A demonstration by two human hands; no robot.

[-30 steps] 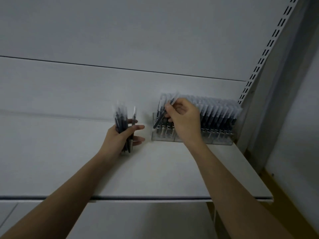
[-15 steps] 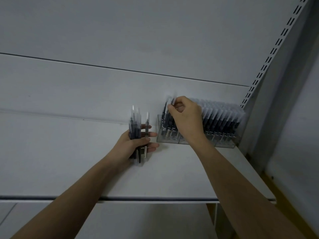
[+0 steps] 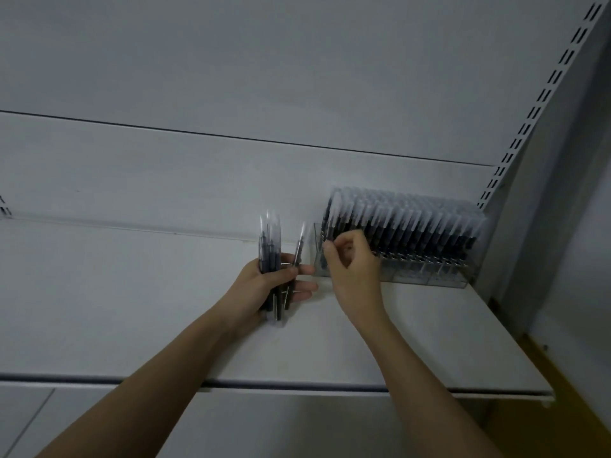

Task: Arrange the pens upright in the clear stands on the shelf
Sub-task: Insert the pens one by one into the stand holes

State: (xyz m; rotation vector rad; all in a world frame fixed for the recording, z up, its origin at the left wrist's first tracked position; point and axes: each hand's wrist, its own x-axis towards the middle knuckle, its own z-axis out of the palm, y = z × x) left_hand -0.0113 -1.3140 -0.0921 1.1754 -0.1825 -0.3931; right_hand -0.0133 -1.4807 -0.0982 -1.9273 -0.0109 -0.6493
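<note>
White shelf [image 3: 413, 342], plain back panel: clear stands [image 3: 426, 276] at rear right hold rows of upright pens [image 3: 406, 226]. L hand [image 3: 264, 285] grips a bundle of pens [image 3: 271, 252] just left of the stands — R hand [image 3: 353, 269], fingers curled at the stands' left end; grasp unclear. No legible writing.

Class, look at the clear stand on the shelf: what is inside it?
The stand holds rows of dark pens with pale caps, standing upright and slightly tilted. The right hand covers its front left part, so what is there cannot be seen.
</note>
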